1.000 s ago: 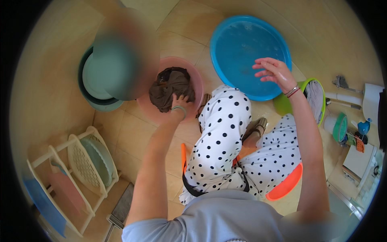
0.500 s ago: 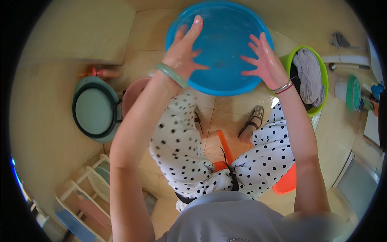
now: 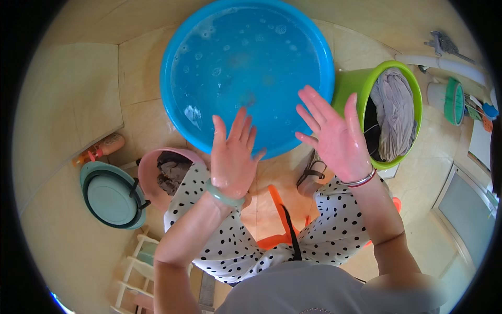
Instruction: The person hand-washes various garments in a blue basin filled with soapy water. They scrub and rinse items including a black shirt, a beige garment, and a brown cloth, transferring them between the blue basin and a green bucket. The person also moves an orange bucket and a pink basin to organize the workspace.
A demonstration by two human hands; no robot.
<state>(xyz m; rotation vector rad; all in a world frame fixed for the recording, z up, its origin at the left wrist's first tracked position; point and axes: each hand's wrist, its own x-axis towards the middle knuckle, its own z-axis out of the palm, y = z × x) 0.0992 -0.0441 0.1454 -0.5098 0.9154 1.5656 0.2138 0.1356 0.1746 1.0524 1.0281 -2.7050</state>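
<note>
My left hand (image 3: 232, 157) and my right hand (image 3: 334, 136) are both raised with wet fingers spread, holding nothing, above the near rim of a big blue basin (image 3: 178, 112) of bubbly water. A pale green bangle circles my left wrist, thin metal bangles my right. To the left of my knee sits a pink basin (image 3: 148, 175) with dark wet cloth (image 3: 170, 172) in it. I sit on an orange stool (image 3: 272, 240), in white clothing with black dots.
A green bucket (image 3: 351, 83) holding grey and dark laundry stands right of the blue basin. A teal basin (image 3: 111, 196) and an orange bottle (image 3: 99, 150) lie at the left. A white rack (image 3: 137, 261) stands lower left; a sandalled foot (image 3: 312, 170) rests on the tiled floor.
My left hand left the dark cloth in the pink basin and rose. Both hands now hover open nearer me over the blue basin, which fills more of the view.
</note>
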